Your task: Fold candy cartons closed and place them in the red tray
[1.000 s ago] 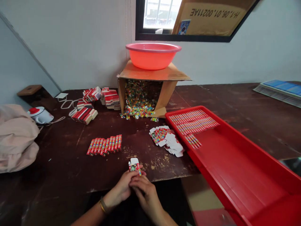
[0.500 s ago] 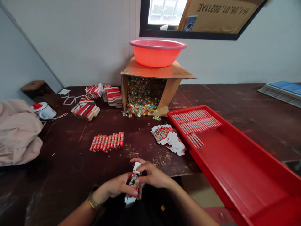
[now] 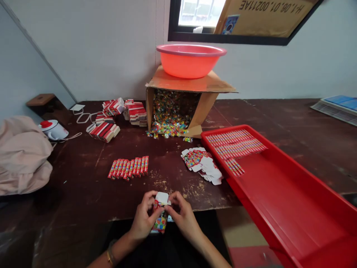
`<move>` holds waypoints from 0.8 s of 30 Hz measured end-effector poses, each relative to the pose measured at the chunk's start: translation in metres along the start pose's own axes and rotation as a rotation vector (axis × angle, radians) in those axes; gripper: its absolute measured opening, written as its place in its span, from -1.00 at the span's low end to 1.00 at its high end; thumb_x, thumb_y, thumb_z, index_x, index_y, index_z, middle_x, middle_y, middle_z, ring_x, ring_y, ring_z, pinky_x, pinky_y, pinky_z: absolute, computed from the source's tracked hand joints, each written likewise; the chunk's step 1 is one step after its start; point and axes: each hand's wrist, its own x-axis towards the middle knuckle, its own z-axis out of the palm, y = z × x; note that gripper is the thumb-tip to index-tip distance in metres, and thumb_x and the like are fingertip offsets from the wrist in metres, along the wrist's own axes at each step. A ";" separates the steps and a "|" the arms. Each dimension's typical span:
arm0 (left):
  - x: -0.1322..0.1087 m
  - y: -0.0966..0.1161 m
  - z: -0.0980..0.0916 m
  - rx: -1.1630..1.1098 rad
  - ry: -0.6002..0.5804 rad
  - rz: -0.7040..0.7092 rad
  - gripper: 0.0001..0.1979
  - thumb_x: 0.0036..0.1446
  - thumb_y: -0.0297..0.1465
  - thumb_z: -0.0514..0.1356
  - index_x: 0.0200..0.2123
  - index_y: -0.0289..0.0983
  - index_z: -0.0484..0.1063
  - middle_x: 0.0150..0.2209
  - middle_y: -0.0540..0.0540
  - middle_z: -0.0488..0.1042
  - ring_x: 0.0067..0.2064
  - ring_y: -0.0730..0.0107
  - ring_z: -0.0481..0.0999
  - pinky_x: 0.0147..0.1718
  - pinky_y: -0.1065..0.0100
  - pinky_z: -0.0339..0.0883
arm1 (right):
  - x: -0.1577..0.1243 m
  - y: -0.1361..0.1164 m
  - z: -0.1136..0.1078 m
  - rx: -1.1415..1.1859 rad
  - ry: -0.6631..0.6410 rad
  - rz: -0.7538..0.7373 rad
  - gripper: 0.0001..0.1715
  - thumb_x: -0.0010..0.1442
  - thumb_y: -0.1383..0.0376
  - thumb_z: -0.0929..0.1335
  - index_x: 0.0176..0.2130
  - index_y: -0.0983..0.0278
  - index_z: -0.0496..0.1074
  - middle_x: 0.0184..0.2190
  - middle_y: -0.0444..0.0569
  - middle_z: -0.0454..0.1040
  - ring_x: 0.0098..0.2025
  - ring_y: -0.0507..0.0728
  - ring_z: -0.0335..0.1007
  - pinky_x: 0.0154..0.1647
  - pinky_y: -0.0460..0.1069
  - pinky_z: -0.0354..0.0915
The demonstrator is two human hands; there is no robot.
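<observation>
Between my two hands, over the table's front edge, is a small printed candy box [image 3: 160, 222] with a white flap standing up at its top. My left hand [image 3: 144, 215] grips its left side, thumb across the front. On the right, my right hand [image 3: 182, 214] pinches the upper edge near the flap. Beyond my left hand, a row of filled-looking red boxes [image 3: 128, 167] lies on the table. A heap of flat, unfolded boxes [image 3: 202, 163] lies past my right hand, beside the red tray [image 3: 279, 193].
An open cardboard box [image 3: 192, 89] on its side spills wrapped candies [image 3: 170, 126]; a pink basin [image 3: 191, 61] sits on it. Bundled box blanks [image 3: 104, 131], a white mug [image 3: 54, 130] and beige cloth [image 3: 22, 156] are at left. Rows of small boxes [image 3: 237, 145] occupy the tray's far end.
My hands have turned the box more upright, its printed front now facing me. The left hand has shifted up to the box's side; the right grips near its top flap.
</observation>
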 end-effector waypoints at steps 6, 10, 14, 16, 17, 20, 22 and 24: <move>-0.018 -0.010 0.000 -0.042 -0.109 -0.053 -0.54 0.04 -0.25 0.26 -0.04 -0.25 0.19 -0.34 -0.09 0.54 -0.32 0.33 0.51 -0.26 0.37 0.33 | -0.010 0.011 -0.016 0.628 -0.256 0.499 -0.61 0.06 0.09 0.46 -0.30 0.30 0.31 -0.37 -0.11 0.34 -0.38 -0.02 0.32 -0.40 -0.16 0.26; -0.027 -0.013 -0.004 -0.005 -0.161 -0.073 -0.65 0.03 -0.22 0.27 -0.18 -0.26 0.29 -0.33 -0.12 0.56 -0.31 0.32 0.51 -0.27 0.39 0.31 | -0.009 0.015 -0.018 0.785 -0.405 0.613 -0.58 -0.01 0.19 0.51 -0.23 0.32 0.35 -0.33 -0.08 0.40 -0.36 -0.03 0.37 -0.37 -0.17 0.28; -0.034 -0.011 -0.014 -0.026 -0.184 -0.133 -0.67 0.03 -0.19 0.26 -0.22 -0.26 0.32 -0.34 -0.10 0.56 -0.32 0.32 0.51 -0.29 0.40 0.29 | -0.005 0.015 -0.010 0.585 -0.362 0.479 -0.53 0.00 0.17 0.52 -0.17 0.34 0.38 -0.40 -0.12 0.40 -0.47 -0.05 0.34 -0.46 -0.16 0.33; -0.037 -0.007 -0.019 0.005 -0.224 -0.130 -0.71 0.07 -0.18 0.22 -0.25 -0.26 0.35 -0.36 -0.08 0.55 -0.33 0.33 0.49 -0.31 0.41 0.27 | -0.005 0.017 -0.005 0.539 -0.315 0.461 -0.54 -0.02 0.17 0.52 -0.19 0.35 0.39 -0.44 -0.14 0.40 -0.51 -0.07 0.32 -0.49 -0.17 0.32; -0.039 -0.005 -0.021 0.031 -0.233 -0.120 -0.73 0.10 -0.18 0.19 -0.26 -0.26 0.37 -0.38 -0.07 0.54 -0.34 0.35 0.48 -0.32 0.42 0.26 | -0.004 0.018 -0.003 0.544 -0.320 0.482 -0.55 -0.03 0.19 0.53 -0.20 0.35 0.40 -0.44 -0.14 0.40 -0.52 -0.08 0.31 -0.51 -0.18 0.32; -0.042 0.000 -0.021 0.099 -0.175 -0.098 -0.72 0.16 -0.17 0.12 -0.35 -0.27 0.42 -0.44 -0.05 0.50 -0.38 0.39 0.42 -0.34 0.44 0.24 | -0.001 0.020 0.001 0.594 -0.444 0.617 -0.55 -0.09 0.25 0.54 -0.23 0.36 0.40 -0.42 -0.13 0.41 -0.53 -0.08 0.32 -0.53 -0.19 0.31; -0.042 0.002 -0.019 0.054 -0.093 -0.143 -0.73 0.11 -0.17 0.15 -0.31 -0.27 0.42 -0.47 -0.03 0.47 -0.40 0.40 0.41 -0.37 0.44 0.22 | 0.002 0.017 0.003 0.544 -0.530 0.652 -0.54 -0.16 0.28 0.55 -0.25 0.36 0.42 -0.43 -0.13 0.41 -0.52 -0.05 0.33 -0.53 -0.16 0.31; -0.039 0.003 -0.017 -0.114 -0.057 -0.271 -0.64 0.04 -0.20 0.21 -0.12 -0.24 0.36 -0.44 -0.01 0.47 -0.39 0.37 0.43 -0.37 0.43 0.24 | 0.003 0.010 0.007 0.380 -0.521 0.561 -0.60 -0.14 0.25 0.53 -0.28 0.35 0.46 -0.46 -0.14 0.41 -0.53 -0.03 0.31 -0.52 -0.13 0.30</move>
